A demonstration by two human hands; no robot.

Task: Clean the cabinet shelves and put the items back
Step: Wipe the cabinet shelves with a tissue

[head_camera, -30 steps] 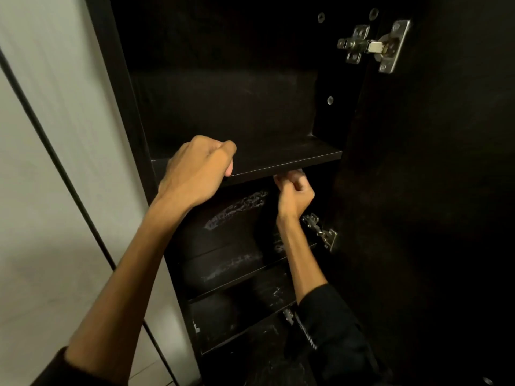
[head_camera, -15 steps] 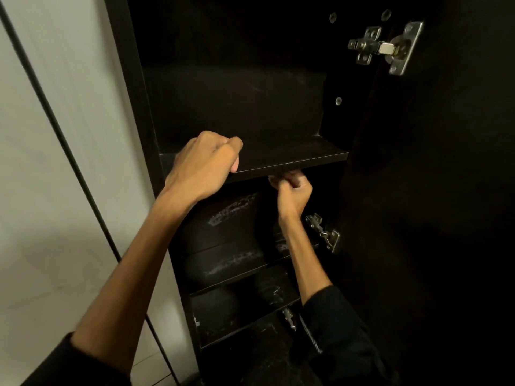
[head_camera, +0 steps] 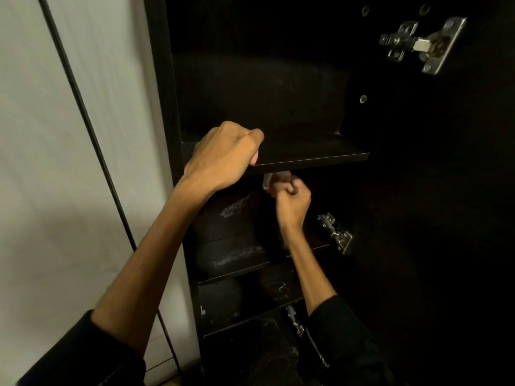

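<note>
Observed left hand (head_camera: 223,157) curled over the front edge of the top shelf (head_camera: 312,157) of the dark cabinet (head_camera: 161,79), fingers wrapped under that edge and gripping it near its left end. Noted right hand (head_camera: 289,196) just below the same shelf, fist closed around a small pale scrap, possibly cloth (head_camera: 267,181), pressed up close to the underside. Recorded pale smears on two lower shelves (head_camera: 239,257) beneath, plus metal hinges (head_camera: 420,45) right of the top shelf.
</note>
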